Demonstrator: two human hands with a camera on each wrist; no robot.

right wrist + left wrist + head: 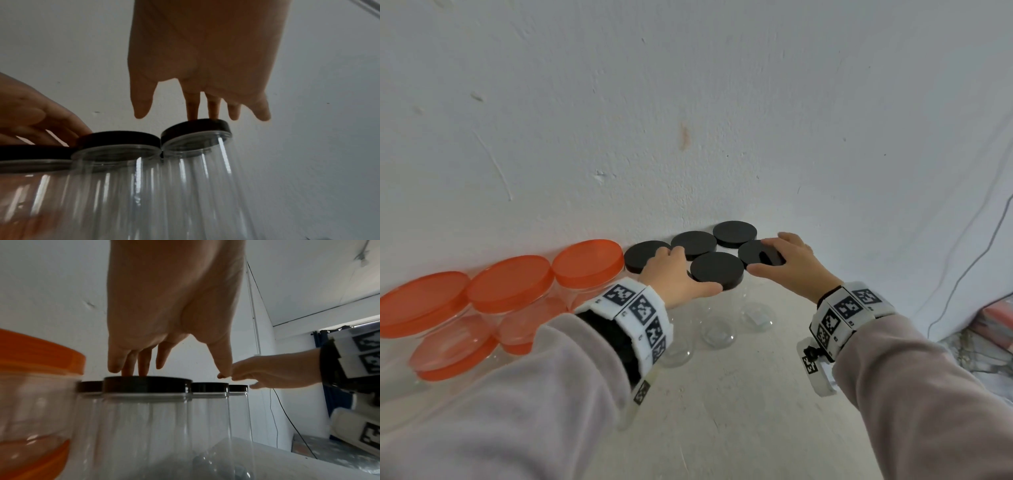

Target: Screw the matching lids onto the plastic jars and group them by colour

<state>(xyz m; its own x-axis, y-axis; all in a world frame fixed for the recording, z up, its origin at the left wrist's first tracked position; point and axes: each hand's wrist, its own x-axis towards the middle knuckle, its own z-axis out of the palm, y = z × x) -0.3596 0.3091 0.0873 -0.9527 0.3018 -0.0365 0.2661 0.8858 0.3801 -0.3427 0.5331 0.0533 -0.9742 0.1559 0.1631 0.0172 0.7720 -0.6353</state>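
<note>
Basically we're at the grouping stage: every jar looks lidded, orange jars off at 9 o'clock, black jars bunched at 12 against the wall. Left hand has a loose, open grip, straight fingertips resting on a black lid. Right hand is the same, fingers touching the 2 o'clock lid. Next we'd say just nudge the black ones tight together, gently, since they're tall.

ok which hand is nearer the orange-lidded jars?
Left. The left hand rests on the black lids beside the nearest orange-lidded jar. The right hand is on the far side of the black-lid cluster, on the rightmost black lid.
</note>
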